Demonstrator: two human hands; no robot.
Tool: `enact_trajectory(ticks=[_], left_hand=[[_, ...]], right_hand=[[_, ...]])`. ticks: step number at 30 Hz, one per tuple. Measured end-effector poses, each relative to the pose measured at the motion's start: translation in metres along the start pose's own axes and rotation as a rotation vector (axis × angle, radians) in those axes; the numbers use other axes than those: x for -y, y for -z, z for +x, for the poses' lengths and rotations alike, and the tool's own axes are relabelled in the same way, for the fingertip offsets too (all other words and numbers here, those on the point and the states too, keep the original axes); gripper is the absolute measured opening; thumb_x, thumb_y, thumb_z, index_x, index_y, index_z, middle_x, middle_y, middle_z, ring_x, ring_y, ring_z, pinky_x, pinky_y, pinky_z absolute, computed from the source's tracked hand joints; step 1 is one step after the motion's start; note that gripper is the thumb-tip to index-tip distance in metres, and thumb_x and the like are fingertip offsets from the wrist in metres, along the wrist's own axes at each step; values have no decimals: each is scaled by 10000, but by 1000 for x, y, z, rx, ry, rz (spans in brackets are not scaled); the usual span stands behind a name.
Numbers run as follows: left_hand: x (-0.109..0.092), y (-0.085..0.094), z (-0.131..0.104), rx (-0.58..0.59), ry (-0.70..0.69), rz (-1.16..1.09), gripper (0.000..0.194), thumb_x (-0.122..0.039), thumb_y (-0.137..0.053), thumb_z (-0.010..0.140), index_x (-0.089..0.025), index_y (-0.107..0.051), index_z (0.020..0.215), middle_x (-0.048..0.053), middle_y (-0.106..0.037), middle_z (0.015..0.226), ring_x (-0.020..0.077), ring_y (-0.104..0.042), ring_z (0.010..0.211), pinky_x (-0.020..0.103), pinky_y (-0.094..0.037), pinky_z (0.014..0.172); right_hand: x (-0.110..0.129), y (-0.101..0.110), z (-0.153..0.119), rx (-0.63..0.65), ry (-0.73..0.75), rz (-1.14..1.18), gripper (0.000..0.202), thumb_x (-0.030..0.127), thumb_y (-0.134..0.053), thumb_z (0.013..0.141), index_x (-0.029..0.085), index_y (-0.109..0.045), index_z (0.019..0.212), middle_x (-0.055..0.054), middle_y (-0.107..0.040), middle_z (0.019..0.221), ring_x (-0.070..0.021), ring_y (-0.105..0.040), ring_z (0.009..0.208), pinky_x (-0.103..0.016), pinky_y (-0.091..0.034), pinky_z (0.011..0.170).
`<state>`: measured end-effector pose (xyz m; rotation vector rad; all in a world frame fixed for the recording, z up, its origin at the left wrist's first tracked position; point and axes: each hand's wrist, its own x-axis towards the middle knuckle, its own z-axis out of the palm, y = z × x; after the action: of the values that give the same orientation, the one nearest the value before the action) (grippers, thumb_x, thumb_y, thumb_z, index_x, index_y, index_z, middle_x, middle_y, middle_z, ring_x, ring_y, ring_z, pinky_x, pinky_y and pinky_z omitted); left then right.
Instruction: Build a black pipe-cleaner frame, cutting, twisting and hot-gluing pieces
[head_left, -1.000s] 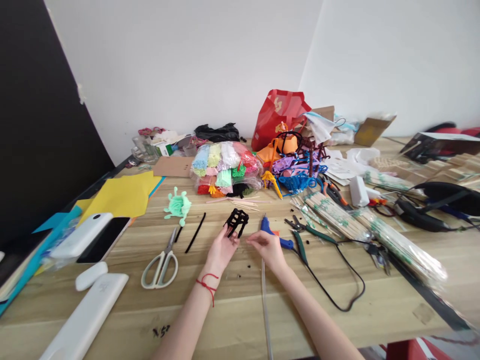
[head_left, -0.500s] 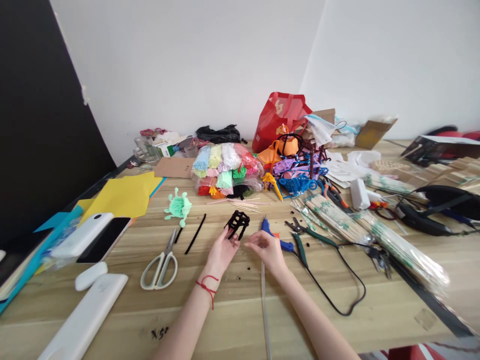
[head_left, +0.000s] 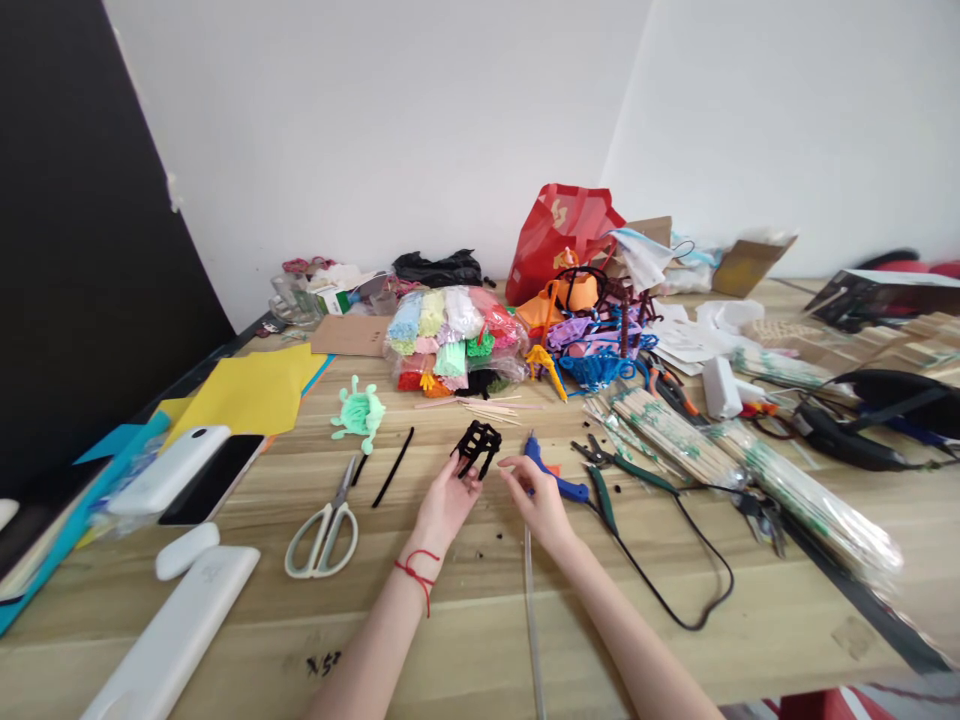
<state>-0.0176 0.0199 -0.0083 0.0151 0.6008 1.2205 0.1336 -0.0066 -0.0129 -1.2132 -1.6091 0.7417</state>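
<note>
My left hand (head_left: 444, 500) is closed around the lower edge of a small cage-like frame (head_left: 478, 448) bent from black pipe cleaners, raised just above the table. To its right is my right hand (head_left: 536, 500), its thumb and fingertips slightly apart and close to the frame without holding it. A blue hot glue gun (head_left: 551, 470) lies just beyond the right hand. Left of the hands are a loose black pipe cleaner (head_left: 393, 467), white-handled scissors (head_left: 324, 535) and a green pipe-cleaner creature (head_left: 358, 413).
Behind the hands sit a bag of coloured pipe cleaners (head_left: 452, 340) and a red bag (head_left: 559, 240). Green-handled pliers (head_left: 637, 473) with the black cord and packs of wooden sticks (head_left: 675, 435) lie right. A phone (head_left: 212, 480) and yellow paper (head_left: 244, 395) are at the left.
The right thumb and fingertips, closer together before, have parted slightly. My left hand keeps the black frame in nearly the same place; the whole view has shifted a little.
</note>
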Motion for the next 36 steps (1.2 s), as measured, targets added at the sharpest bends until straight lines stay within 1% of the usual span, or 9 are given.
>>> enact_trajectory(ticks=[3,5,10,16,19,22,26,32,36], left_hand=[[0,0,-1,9,-4,1,140,-167,-515,863,-109,-616,786,54,-604,679,102,-512,538,209,-398,457],[-1,0,-2,16,-7,1,133,-163,-518,860,-108,-618,793,53,-605,681,103,-513,540,210,-401,458],[0,-1,-2,17,-11,-5,102,-144,-533,845,-110,-618,800,46,-598,668,107,-512,539,214,-402,454],[1,2,0,21,-8,-16,64,-130,-557,823,-110,-610,794,49,-594,665,114,-521,545,223,-406,460],[1,3,0,35,2,-24,51,-127,-565,815,-111,-609,793,51,-598,673,115,-524,548,225,-408,466],[1,2,0,30,4,-19,69,-135,-551,827,-116,-612,803,50,-600,675,112,-520,546,223,-407,463],[2,1,-1,30,-2,-3,97,-144,-536,840,-114,-613,789,49,-607,686,109,-516,540,224,-403,457],[2,1,0,43,4,1,85,-146,-546,835,-109,-613,798,51,-606,679,111,-523,547,220,-398,465],[2,2,0,45,5,6,77,-141,-554,829,-114,-607,781,46,-597,667,110,-523,547,219,-395,468]], right_hand=[[2,1,0,5,53,-9,258,327,-422,898,173,-578,1035,-33,-589,754,-158,-547,667,-259,-444,625],[2,1,1,-2,85,-20,247,300,-417,899,178,-571,1049,-45,-580,811,-166,-549,722,-275,-454,674],[1,1,2,4,111,-16,226,288,-497,857,182,-577,1040,-32,-564,782,-162,-540,698,-285,-465,669],[-1,-1,1,10,7,48,246,338,-649,751,177,-629,936,-31,-638,717,-174,-591,652,-294,-500,635],[-5,-1,1,-3,-27,63,230,360,-678,717,175,-647,851,-51,-674,733,-194,-625,666,-311,-520,637],[-7,-1,1,-3,-43,76,195,355,-665,726,176,-644,801,-65,-695,773,-210,-650,704,-324,-530,665],[-8,-1,2,0,-17,75,140,307,-608,770,176,-652,785,-71,-705,793,-208,-657,723,-332,-529,698],[-7,0,3,29,42,55,156,223,-529,798,170,-676,800,-89,-704,843,-209,-662,800,-336,-537,738],[-8,-2,2,25,28,116,157,212,-528,784,174,-675,824,-88,-708,860,-214,-673,802,-368,-550,757]])
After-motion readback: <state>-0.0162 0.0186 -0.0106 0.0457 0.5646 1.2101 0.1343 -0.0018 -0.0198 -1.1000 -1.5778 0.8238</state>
